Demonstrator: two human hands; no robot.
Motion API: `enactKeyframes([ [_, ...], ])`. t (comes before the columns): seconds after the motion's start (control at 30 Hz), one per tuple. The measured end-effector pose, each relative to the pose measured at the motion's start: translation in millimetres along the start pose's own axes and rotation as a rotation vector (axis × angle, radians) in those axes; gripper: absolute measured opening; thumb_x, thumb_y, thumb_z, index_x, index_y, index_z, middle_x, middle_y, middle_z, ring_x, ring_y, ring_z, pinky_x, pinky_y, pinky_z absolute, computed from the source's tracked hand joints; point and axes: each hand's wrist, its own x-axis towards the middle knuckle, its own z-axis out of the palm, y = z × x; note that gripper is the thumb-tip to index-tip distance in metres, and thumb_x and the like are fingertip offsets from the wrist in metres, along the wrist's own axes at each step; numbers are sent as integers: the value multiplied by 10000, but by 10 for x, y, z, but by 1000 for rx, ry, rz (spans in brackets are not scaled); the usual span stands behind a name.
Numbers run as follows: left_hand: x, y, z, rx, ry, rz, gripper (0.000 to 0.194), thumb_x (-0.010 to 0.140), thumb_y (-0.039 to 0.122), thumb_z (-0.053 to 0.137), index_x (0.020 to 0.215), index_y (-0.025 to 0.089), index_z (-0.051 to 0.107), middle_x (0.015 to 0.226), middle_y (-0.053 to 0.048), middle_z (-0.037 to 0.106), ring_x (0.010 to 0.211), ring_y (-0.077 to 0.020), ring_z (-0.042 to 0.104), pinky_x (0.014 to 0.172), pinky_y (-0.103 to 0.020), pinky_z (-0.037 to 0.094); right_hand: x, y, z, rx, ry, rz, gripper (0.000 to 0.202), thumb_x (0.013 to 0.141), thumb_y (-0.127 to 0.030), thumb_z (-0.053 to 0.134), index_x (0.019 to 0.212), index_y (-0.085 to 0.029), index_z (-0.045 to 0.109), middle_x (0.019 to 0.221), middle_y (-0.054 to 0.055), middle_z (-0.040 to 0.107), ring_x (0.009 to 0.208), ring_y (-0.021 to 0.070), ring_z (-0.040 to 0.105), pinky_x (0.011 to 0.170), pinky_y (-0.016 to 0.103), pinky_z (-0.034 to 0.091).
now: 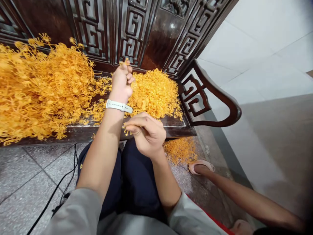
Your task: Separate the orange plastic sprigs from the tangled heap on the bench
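My left hand [122, 80], with a pale watch band at the wrist, reaches over the bench. Its fingers are pinched round a small yellow plastic piece [125, 62] at the fingertips. Lower and to the right, my right hand [149, 132] is closed at the bench's front edge, thumb against forefinger, on a yellow pronged plastic piece [126, 131] that is mostly hidden. Behind the hands lies a heap of short yellow plastic pieces [156, 93]. On the left spreads a larger pile of yellow stemmed plastic pieces [44, 91], with loose ones scattered between.
The dark wooden bench [171, 131] has a carved lattice back [133, 26] and a curved armrest [232, 112] at right. An orange tangle of thin pieces [182, 150] lies on the floor below. Another person's leg [244, 192] and a black cable [58, 186] are nearby.
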Motion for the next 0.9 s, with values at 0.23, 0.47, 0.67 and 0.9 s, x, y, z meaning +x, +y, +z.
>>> enactKeyframes([
  [0.23,-8,-17,-158,113,-156,61,378,1080,412,639,1437,288,628,1109,-51,816,923,-175,781,780,-233,613,466,265,-292,670,511,219,286,999,-554,651,994,-270,683,968,20,723,681,110,617,684,269,591],
  [0.47,12,-113,-153,227,-203,55,351,1075,366,624,1420,316,666,1101,-51,823,1017,-187,775,820,-250,624,455,813,-178,711,677,606,196,967,-399,671,950,-217,602,691,-63,577,488,64,462,445,199,371],
  [0.67,-194,-231,17,455,-287,59,267,1028,444,713,1247,292,734,926,-37,779,745,-131,696,634,-243,537,470,786,57,177,549,259,378,880,-548,797,867,-224,603,731,-44,576,573,82,473,526,246,395],
  [0.9,-232,-315,28,591,-341,81,228,1017,422,661,1191,286,718,882,-16,710,497,-82,441,466,-289,335,406,790,18,-28,460,97,366,1027,-467,641,776,-218,544,685,-49,468,619,102,418,595,268,377],
])
